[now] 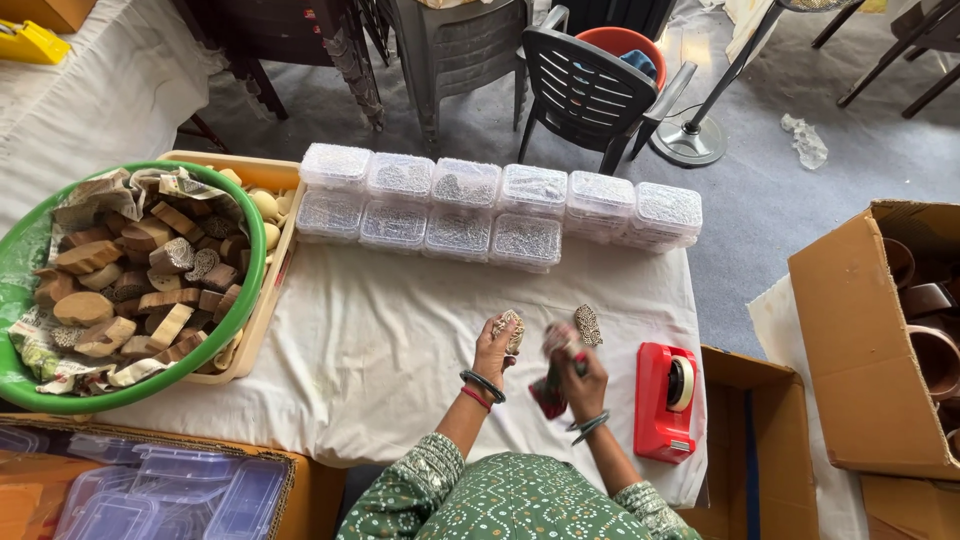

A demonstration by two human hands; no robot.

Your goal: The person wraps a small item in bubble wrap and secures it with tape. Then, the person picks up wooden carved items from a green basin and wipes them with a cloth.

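Observation:
My left hand [495, 345] holds a small carved wooden block [512, 328] up over the white cloth. My right hand [578, 375] grips a dark red brush-like tool [549, 392], blurred from motion, close beside the left hand. Another carved wooden block [588, 324] lies on the cloth just beyond my right hand. Both wrists wear bangles, and my sleeves are green with a pattern.
A red tape dispenser [664, 402] stands right of my hands. Clear lidded boxes [495, 205] line the table's far edge. A green basin [20, 265] of wooden blocks rests on a beige tray [270, 270] at left. Cardboard boxes [850, 330] stand right, plastic containers [170, 490] lower left, chairs [585, 95] beyond.

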